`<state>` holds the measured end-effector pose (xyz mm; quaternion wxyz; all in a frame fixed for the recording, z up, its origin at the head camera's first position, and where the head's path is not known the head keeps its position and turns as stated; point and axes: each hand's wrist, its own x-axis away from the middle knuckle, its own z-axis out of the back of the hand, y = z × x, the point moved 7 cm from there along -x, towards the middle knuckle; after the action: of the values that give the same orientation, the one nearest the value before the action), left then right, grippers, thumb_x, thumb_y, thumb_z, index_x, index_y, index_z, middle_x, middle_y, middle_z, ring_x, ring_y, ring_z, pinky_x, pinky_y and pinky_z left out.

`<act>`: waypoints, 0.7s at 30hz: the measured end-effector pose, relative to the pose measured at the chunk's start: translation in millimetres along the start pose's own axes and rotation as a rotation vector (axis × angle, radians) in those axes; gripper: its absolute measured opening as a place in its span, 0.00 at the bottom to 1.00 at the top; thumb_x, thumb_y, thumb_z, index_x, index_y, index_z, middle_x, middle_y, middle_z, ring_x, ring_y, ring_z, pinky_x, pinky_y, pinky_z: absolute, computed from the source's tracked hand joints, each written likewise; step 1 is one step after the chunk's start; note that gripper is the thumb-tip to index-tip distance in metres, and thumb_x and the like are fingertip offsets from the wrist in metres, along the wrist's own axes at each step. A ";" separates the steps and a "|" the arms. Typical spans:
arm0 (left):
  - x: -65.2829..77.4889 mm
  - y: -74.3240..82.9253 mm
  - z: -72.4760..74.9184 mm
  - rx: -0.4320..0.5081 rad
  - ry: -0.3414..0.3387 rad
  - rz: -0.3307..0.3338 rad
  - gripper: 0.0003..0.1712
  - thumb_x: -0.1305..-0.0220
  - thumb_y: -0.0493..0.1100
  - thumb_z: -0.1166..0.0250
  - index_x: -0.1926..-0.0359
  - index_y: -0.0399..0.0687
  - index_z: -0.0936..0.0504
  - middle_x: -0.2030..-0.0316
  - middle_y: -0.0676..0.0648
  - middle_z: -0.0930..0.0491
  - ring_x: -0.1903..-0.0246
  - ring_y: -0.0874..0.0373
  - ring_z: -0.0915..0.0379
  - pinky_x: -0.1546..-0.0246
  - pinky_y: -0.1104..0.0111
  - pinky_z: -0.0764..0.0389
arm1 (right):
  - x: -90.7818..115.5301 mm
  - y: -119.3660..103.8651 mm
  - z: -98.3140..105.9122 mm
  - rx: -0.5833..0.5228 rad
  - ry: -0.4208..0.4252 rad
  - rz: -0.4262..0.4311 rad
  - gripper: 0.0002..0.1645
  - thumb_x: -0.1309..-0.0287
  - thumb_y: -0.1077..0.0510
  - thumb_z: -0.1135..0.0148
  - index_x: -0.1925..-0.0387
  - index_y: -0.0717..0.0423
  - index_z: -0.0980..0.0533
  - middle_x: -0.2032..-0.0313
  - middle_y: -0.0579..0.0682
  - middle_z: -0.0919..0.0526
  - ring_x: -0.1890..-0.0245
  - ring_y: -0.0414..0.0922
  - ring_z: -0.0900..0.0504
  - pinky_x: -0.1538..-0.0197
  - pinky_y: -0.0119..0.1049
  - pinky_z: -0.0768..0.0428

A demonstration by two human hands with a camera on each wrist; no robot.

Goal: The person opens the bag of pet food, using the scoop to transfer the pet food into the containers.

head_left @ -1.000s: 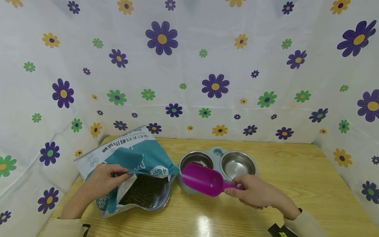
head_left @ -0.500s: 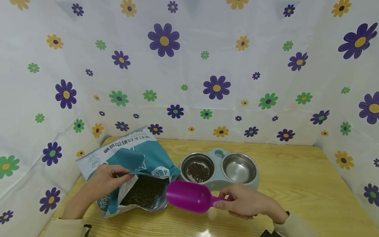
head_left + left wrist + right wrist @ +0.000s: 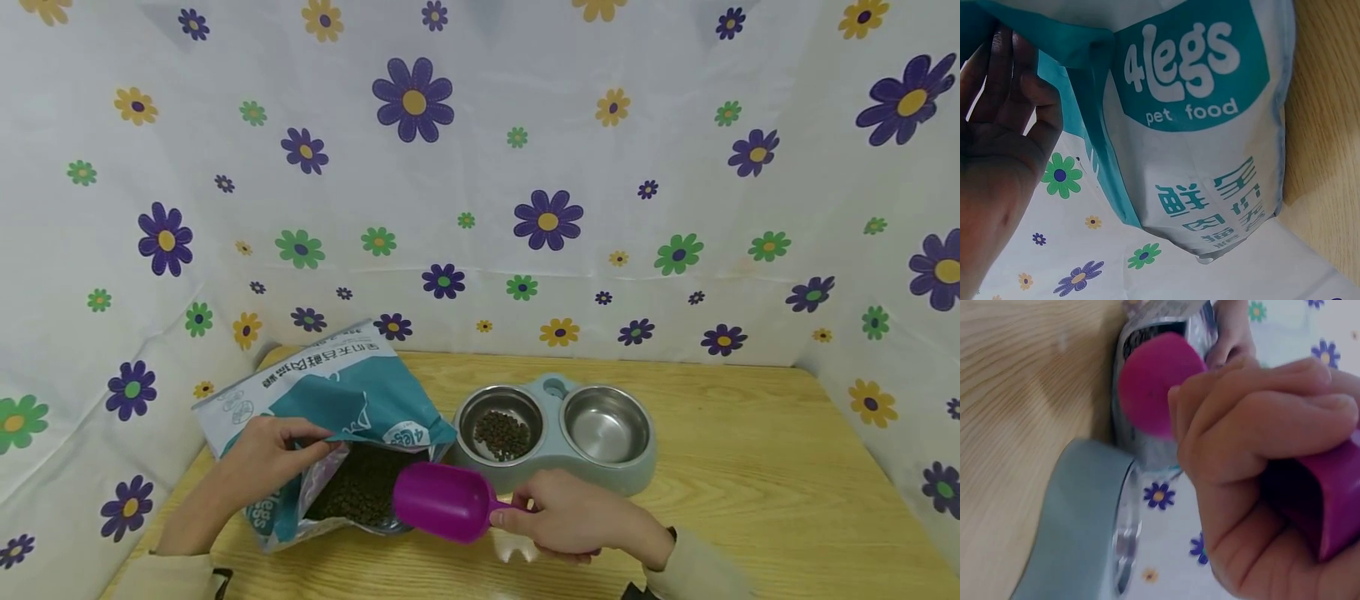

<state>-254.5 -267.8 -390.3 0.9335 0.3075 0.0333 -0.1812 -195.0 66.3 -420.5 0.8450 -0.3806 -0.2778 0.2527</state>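
My left hand pinches the upper edge of the mouth of a teal and white pet food bag, which lies on its side at the left. Brown kibble shows inside the held-up opening. The handle of a magenta scoop is in the grip of my right hand. The scoop's front edge overlaps the right side of the bag's mouth in the head view, and its visible hollow holds no kibble. In the right wrist view, my fingers curl round the handle.
Behind the scoop stands a pale blue double bowl stand. Its left steel bowl has some kibble in it; the right steel bowl has none. A flowered cloth surrounds the wooden table at the back and sides.
My right hand has moved the scoop left and toward me, from over the left bowl to the bag's mouth. The kibble in that bowl has come into view. My left hand keeps its hold.
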 end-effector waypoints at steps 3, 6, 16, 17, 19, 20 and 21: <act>0.2 1.0 0.5 -0.003 0.004 -0.001 0.07 0.35 0.41 0.30 0.58 0.49 0.07 0.75 0.59 0.15 0.82 0.71 0.35 0.82 0.73 0.32 | -5.4 -10.3 -4.4 0.026 0.015 -0.032 0.25 0.29 0.39 0.41 0.78 0.48 0.24 0.93 0.39 0.36 0.97 0.36 0.37 0.90 0.28 0.38; 0.5 0.7 0.9 -0.008 0.006 -0.003 0.07 0.35 0.41 0.30 0.58 0.49 0.07 0.75 0.59 0.16 0.82 0.71 0.35 0.82 0.73 0.32 | -8.8 -21.0 -8.7 0.061 0.034 -0.086 0.28 0.29 0.41 0.41 0.84 0.47 0.29 0.93 0.39 0.36 0.97 0.36 0.36 0.90 0.28 0.36; 1.9 -0.3 -0.1 -0.001 0.011 -0.009 0.07 0.35 0.40 0.30 0.58 0.48 0.07 0.72 0.57 0.13 0.81 0.71 0.34 0.82 0.73 0.32 | -24.3 -49.1 -17.6 0.223 0.065 -0.136 0.30 0.28 0.47 0.41 0.87 0.51 0.32 0.97 0.43 0.35 0.99 0.37 0.36 0.92 0.29 0.34; 1.8 -0.2 0.0 -0.002 0.009 -0.009 0.07 0.35 0.40 0.30 0.58 0.48 0.07 0.72 0.57 0.13 0.81 0.71 0.34 0.82 0.73 0.33 | -27.1 -50.0 -17.6 0.225 0.063 -0.133 0.31 0.28 0.47 0.41 0.88 0.51 0.32 0.97 0.43 0.34 0.99 0.37 0.36 0.92 0.29 0.34; 1.6 0.3 0.1 -0.001 0.013 -0.014 0.07 0.36 0.40 0.29 0.58 0.48 0.07 0.71 0.56 0.12 0.80 0.71 0.33 0.81 0.73 0.32 | -32.3 -49.6 -18.4 0.200 0.042 -0.137 0.32 0.28 0.46 0.41 0.89 0.51 0.32 0.97 0.43 0.34 0.99 0.37 0.35 0.91 0.30 0.33; 1.4 0.3 0.2 0.000 0.016 -0.016 0.07 0.36 0.39 0.29 0.59 0.48 0.07 0.71 0.55 0.12 0.80 0.71 0.33 0.80 0.73 0.31 | -34.6 -48.4 -18.6 0.176 0.030 -0.144 0.32 0.28 0.46 0.41 0.89 0.51 0.32 0.96 0.43 0.33 0.98 0.38 0.34 0.91 0.31 0.32; 1.3 0.4 0.3 0.001 0.017 -0.019 0.07 0.36 0.39 0.30 0.59 0.48 0.07 0.70 0.55 0.11 0.80 0.72 0.32 0.80 0.73 0.30 | -36.7 -46.8 -18.7 0.154 0.016 -0.151 0.33 0.28 0.45 0.41 0.90 0.51 0.32 0.96 0.43 0.33 0.98 0.38 0.34 0.91 0.31 0.32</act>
<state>-253.2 -268.1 -390.1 0.9313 0.3091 0.0442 -0.1874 -198.9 6.2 -404.5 0.8906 -0.2946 -0.2789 0.2057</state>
